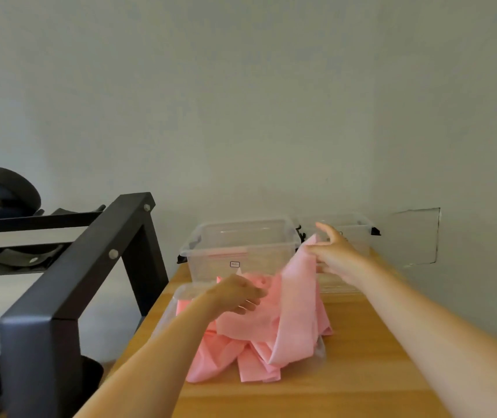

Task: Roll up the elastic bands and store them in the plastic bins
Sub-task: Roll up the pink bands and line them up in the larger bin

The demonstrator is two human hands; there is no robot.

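In the head view, your right hand [333, 251] pinches the top end of 1 pink elastic band [297, 297]. It holds that end raised, so the band hangs down onto the pile of pink bands [241, 351]. The pile lies in a shallow clear tray [186, 292] on the wooden bench [361, 363]. Your left hand [236, 294] rests on the pile with fingers curled; whether it grips anything cannot be told. 2 clear plastic bins [271, 233] stand at the back of the bench, the right one partly behind your right hand. A black metal rack [60, 282] stands beside the bench on your left.
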